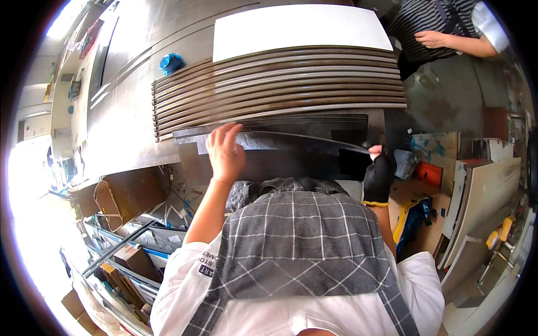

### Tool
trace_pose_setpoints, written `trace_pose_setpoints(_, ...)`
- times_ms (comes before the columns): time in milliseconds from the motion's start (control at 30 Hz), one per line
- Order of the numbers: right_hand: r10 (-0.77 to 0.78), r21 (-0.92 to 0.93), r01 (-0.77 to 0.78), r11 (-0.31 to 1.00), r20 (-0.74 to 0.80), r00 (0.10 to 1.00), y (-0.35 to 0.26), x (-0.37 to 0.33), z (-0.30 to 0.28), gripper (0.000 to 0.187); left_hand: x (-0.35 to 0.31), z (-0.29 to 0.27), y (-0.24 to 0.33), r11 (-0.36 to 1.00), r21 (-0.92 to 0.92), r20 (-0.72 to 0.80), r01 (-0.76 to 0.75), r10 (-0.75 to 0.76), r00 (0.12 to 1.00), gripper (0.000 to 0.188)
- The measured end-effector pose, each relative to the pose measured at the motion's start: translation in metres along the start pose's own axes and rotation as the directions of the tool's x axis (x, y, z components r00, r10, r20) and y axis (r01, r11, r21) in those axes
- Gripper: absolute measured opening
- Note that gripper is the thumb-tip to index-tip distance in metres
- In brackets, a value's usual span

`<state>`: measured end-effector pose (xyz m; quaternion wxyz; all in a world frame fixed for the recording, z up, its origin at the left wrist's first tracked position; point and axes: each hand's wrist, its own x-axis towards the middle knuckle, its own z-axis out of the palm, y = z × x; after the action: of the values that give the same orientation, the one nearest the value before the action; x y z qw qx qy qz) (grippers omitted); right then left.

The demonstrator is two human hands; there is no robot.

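A long dark glossy panel lies in front of me along the near side of the table. Over it stretches a thin see-through film, its edge bowing across to the right. My right hand, in a black glove with bare fingertips and a yellow cuff, pinches the film's right end. My left hand is bare and sits over the panel's left part, with its fingers raised and slightly apart. Whether it touches the film cannot be made out.
Several long brown and silver bars lie side by side beyond the panel, partly under a white sheet. A crumpled blue thing rests on the metal table. Another person's hand shows far right. Cardboard boxes stand lower left.
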<state>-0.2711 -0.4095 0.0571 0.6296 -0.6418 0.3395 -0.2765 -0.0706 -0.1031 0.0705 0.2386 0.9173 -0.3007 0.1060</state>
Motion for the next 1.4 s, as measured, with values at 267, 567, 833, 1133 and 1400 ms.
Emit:
trace_pose_setpoints(267, -0.033, -0.127, 0.034, 0.991, 0.012, 0.999, -0.002, -0.002, -0.005, 0.009, 0.002, -0.045, -0.045, 0.965, 0.242, 0.210, 0.100, -0.153, 0.966, 0.020)
trace_pose_setpoints(567, -0.030, -0.074, 0.035, 0.997, 0.062, 0.998, -0.031, 0.047, 0.004, 0.012, 0.011, -0.107, -0.017, 0.921, 0.362, 0.073, 0.140, -0.178, 0.981, 0.024)
trace_pose_setpoints(833, -0.468, 0.087, 0.466, 0.881, 0.000, 0.884, -0.113, 0.144, 0.030, 0.014, 0.118, -0.083, -0.033, 0.956, -0.083, -0.425, 0.280, -0.288, 0.858, 0.017)
trace_pose_setpoints(1133, 0.001, 0.338, 0.008, 0.941, -0.025, 1.000, -0.063, 0.291, 0.032, 0.014, 0.228, 0.073, -0.038, 0.679, -0.689, -0.389, 0.253, -0.641, 0.661, 0.015)
trace_pose_setpoints(1400, 0.295, -0.341, -0.317, 0.885, -0.117, 0.948, -0.005, 0.358, 0.002, 0.017, 0.241, 0.126, -0.039, -0.268, -0.944, 0.327, 0.193, -0.833, 0.445, 0.038)
